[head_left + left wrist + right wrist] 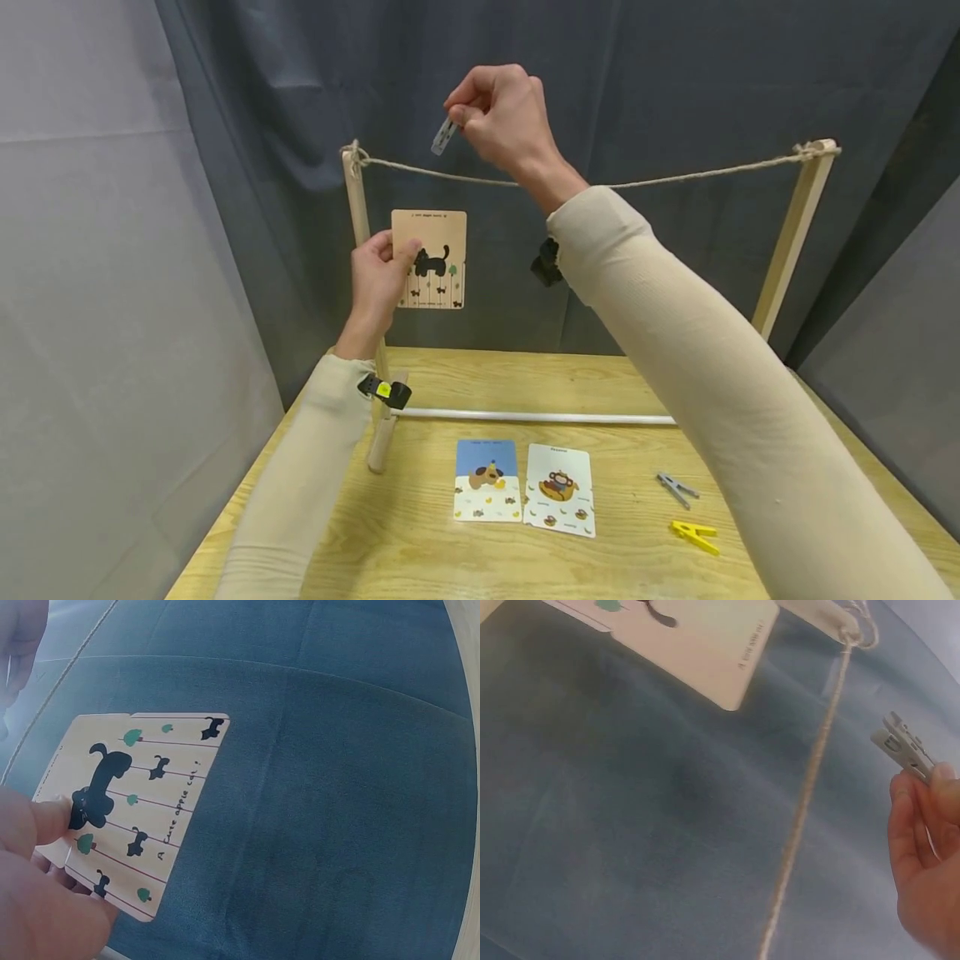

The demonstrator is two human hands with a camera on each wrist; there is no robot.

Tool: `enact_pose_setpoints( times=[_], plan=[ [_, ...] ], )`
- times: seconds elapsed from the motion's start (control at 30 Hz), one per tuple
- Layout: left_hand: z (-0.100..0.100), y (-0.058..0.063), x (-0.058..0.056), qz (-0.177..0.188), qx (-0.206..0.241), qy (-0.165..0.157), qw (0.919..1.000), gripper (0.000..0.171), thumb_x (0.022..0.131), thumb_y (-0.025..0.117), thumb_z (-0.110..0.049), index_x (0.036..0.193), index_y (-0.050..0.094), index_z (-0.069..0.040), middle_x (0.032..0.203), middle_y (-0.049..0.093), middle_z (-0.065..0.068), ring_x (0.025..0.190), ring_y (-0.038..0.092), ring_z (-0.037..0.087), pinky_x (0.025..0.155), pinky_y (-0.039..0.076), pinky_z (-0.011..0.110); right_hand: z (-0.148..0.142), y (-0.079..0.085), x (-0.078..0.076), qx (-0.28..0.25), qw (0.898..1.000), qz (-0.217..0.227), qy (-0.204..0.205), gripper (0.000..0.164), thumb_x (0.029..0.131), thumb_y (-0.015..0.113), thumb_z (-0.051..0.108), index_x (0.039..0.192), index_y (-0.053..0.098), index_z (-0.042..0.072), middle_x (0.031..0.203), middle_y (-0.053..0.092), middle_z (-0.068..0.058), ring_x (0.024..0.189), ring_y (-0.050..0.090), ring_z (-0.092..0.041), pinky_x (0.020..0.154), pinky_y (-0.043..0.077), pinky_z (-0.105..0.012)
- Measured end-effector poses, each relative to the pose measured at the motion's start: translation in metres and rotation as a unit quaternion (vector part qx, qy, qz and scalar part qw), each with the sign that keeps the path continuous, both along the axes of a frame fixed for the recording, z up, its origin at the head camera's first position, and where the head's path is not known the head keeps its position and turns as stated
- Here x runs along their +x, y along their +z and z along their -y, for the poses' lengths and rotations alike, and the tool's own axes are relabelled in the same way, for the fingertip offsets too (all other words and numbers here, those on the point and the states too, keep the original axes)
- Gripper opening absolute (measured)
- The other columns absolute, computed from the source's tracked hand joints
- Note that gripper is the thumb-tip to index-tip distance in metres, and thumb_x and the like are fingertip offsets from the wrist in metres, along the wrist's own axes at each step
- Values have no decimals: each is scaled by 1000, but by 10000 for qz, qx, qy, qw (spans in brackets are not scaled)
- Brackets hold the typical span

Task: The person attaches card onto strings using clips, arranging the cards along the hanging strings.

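Note:
My left hand (375,279) pinches the left edge of a peach-coloured card (435,233) with a black cat on it, its thumb lying on the front. The card hangs upright, a little below the left end of a string (675,178) and apart from it. Above the string, my right hand (512,117) pinches a grey clothespin (444,138) between thumb and fingers, its tip pointing down and left. In the right wrist view the clothespin (901,744) is clear of the string, its jaws close together.
The string runs between two wooden posts (793,237), joined low down by a white rod (532,417). On the wooden table lie a dog card (486,500), a monkey card (558,508), another grey clothespin (677,489) and a yellow clothespin (696,536). Dark curtains (675,83) hang behind.

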State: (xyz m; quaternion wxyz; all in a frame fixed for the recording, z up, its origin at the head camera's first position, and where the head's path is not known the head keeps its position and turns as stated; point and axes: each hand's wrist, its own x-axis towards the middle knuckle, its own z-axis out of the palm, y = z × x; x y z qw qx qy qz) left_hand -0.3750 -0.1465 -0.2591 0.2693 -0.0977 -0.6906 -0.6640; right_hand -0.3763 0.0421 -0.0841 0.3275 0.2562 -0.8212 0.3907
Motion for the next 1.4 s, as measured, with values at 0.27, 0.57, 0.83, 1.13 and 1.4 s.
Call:
enact_pose_setpoints(
  times=[0.27, 0.57, 0.83, 1.13, 1.4],
  plan=[
    [-2, 3, -1, -14, 77, -25, 10000, 30, 100, 71, -20, 123, 71, -1, 111, 76, 18, 86, 72, 14, 71, 57, 27, 7, -10, -6, 262, 9996, 141, 18, 16, 102, 64, 11, 102, 80, 11, 102, 76, -2, 87, 63, -12, 77, 49, -24],
    [-3, 6, -2, -16, 56, 14, 10000, 26, 101, 69, -21, 121, 71, -4, 108, 77, 14, 84, 75, 15, 68, 59, 27, 12, -15, -11, 349, 9990, 281, -89, 17, 101, 63, 11, 101, 80, 12, 100, 77, -2, 86, 65, -13, 76, 51, -26],
    [-4, 5, -1, 14, 89, -61, 9999, 28, 102, 68, -21, 121, 70, -1, 109, 77, 19, 82, 75, 14, 68, 58, 28, 12, -23, -16, 384, 9978, 540, 33, 18, 101, 62, 10, 102, 80, 11, 102, 77, -3, 90, 66, -15, 81, 53, -28],
    [-7, 9, -2, 19, 141, -87, 9999, 27, 101, 69, -20, 120, 70, 0, 108, 77, 18, 80, 74, 13, 67, 57, 27, 10, -28, -16, 433, 9963, 740, 115, 17, 100, 63, 10, 102, 80, 11, 103, 77, -3, 91, 65, -16, 81, 52, -29],
    [-7, 9, -1, -2, 113, -135, 9998, 26, 103, 67, -19, 121, 69, 0, 109, 76, 18, 79, 73, 12, 66, 57, 26, 12, -29, -17, 705, 9943, 766, 229, 18, 101, 62, 13, 103, 80, 14, 100, 76, -1, 90, 64, -15, 81, 52, -28]
  ],
)
